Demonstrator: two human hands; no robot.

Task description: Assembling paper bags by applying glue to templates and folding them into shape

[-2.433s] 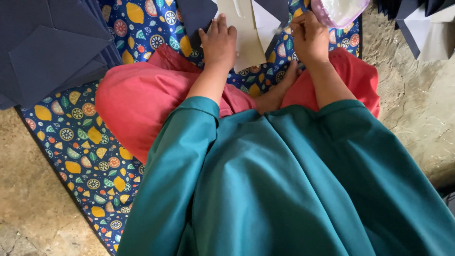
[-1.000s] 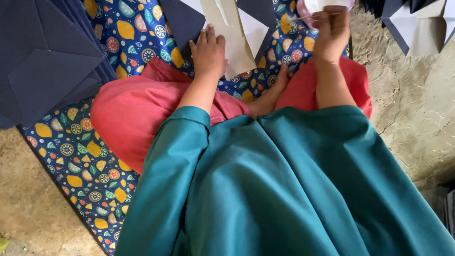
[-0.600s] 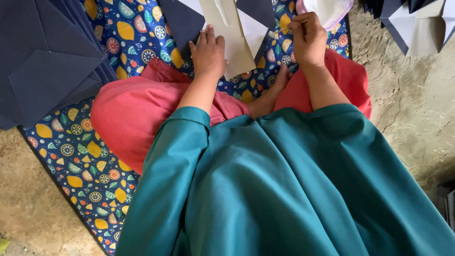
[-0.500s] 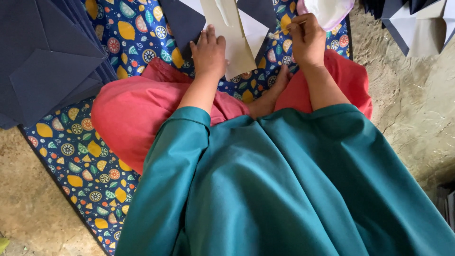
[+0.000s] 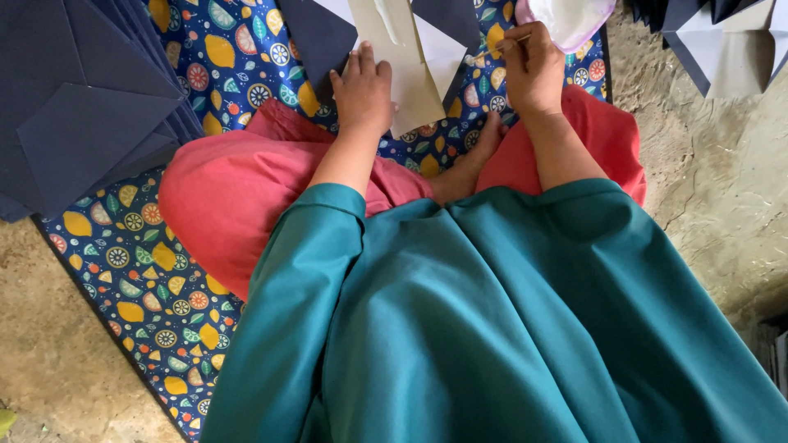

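Person's sitting cross-legged on a patterned mat (image 5: 139,271) with lemons and fruit slices on it, teal top, red trousers. Left hand (image 5: 363,89) lies flat, palm down, fingers spread out loose, pressing on the lower edge of a cream paper strip (image 5: 400,57) that sits on a dark navy sheet (image 5: 322,39) in front of the knees, so no closed grip there, it's just pinning the paper down. Right hand (image 5: 533,67) is curled up tight, thumb and fingertips pinched on a thin stick (image 5: 497,51) that pokes out to the left, its tip just beside the right edge of the paper; can't tell whether it actually touches. Just above that hand, at the top edge of the shot, there's a small pinkish bowl (image 5: 568,18) with something white in it. A bare foot (image 5: 472,160) pokes out between the knees. A stack of folded navy envelopes (image 5: 78,115) sits off to the left on the mat, and more navy and white pieces (image 5: 714,41) lie at the top right on the bare floor (image 5: 722,205).
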